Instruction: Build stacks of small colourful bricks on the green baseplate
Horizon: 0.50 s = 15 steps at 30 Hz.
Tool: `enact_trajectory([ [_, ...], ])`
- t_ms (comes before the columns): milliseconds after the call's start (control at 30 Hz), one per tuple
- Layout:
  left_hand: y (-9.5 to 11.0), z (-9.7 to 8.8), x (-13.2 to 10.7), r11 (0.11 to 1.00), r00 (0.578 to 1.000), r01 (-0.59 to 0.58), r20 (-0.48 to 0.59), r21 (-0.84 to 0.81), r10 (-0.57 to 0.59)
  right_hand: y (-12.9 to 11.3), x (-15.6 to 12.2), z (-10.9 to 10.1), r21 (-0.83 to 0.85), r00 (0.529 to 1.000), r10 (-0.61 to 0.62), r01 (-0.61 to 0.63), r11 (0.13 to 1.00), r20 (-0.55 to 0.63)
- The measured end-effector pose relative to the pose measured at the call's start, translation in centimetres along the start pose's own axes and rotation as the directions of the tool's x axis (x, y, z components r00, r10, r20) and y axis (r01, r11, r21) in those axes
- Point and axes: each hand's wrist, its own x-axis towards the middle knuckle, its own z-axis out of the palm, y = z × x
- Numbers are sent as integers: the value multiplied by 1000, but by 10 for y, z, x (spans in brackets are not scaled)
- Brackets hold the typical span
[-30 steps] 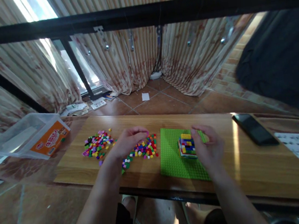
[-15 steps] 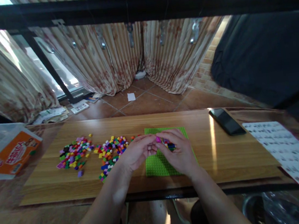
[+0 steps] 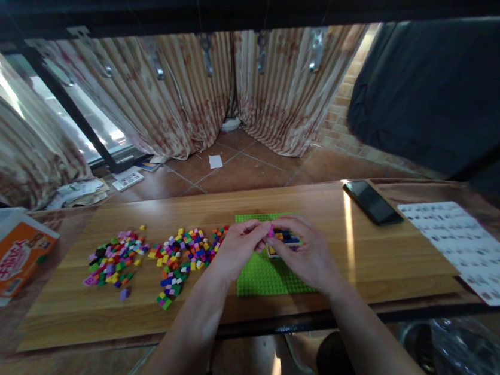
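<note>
A small pink toy brick (image 3: 270, 231) is pinched between the fingertips of my left hand (image 3: 244, 243) and my right hand (image 3: 305, 250), just above the green baseplate (image 3: 260, 276). Both hands are closed on it, though the fingers hide much of its shape. Below my right hand's fingers, a low build of coloured bricks (image 3: 290, 242) shows in part on the baseplate, with blue, yellow and white pieces. Beside my left forearm lies a spread of loose mixed bricks (image 3: 180, 252).
Another pile of loose bricks (image 3: 114, 260) lies further left on the wooden board (image 3: 88, 317). A clear box with an orange label (image 3: 14, 256) stands at the far left. To the right are a black phone (image 3: 372, 202) and a printed sheet (image 3: 474, 252).
My hands have shifted slightly around the pink brick, showing more of the coloured build under the right hand. The whole view has moved a little, so the table sits further left.
</note>
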Motion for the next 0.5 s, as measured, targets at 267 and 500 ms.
enact_trajectory([
  [267, -9, -3, 10, 946, 964, -71, -223, 316, 147, 41, 4, -14, 64, 963, 244, -238, 969, -114],
  [500, -12, -1, 10, 902, 961, -82, -206, 424, 185, 62, 0, -9, 237, 929, 362, -370, 898, 77],
])
